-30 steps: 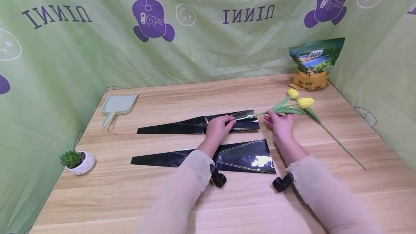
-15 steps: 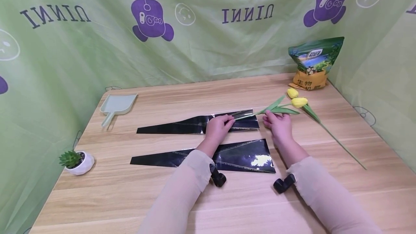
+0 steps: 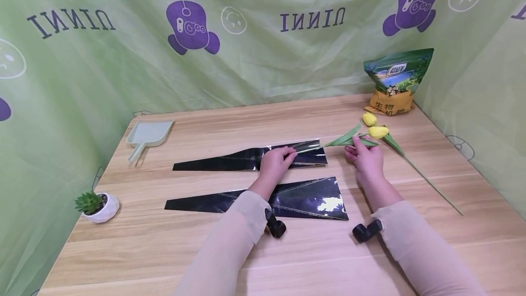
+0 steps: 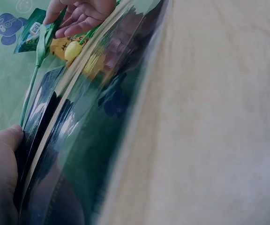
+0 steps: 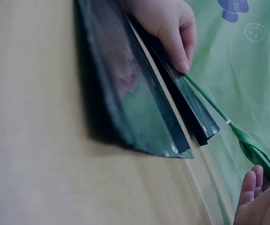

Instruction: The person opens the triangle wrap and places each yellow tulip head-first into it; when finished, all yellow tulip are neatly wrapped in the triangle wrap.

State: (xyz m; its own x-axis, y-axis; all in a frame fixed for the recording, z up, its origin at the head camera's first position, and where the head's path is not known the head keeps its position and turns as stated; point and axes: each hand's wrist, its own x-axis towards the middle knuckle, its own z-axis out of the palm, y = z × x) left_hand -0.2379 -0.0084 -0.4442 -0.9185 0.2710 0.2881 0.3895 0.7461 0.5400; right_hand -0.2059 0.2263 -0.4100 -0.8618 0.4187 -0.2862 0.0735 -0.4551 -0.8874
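Note:
My left hand [image 3: 276,163] pinches the lower stem of a yellow tulip [image 3: 378,132] between thumb and finger, above the farther of two black wrapping sleeves [image 3: 230,160]. This stem [image 4: 29,96] runs along the sleeve's wide end in the left wrist view. My right hand [image 3: 367,161] pinches the tulip's green leaves [image 5: 252,152] just below the flower. A second yellow tulip [image 3: 369,119] lies behind, its stem [image 3: 431,183] slanting toward the front right. The nearer black sleeve [image 3: 308,198] lies flat, partly under my left forearm.
A green and yellow bag [image 3: 394,83] stands at the back right corner. On the left are a pale dustpan [image 3: 149,134] and a small succulent in a white pot [image 3: 104,207]. Green printed cloth [image 3: 263,58] hangs behind the wooden table [image 3: 144,250].
The held tulip has shifted slightly left. My right hand first stayed near the leaf base, then moved right along the leaves toward the flower. My left hand has hardly moved.

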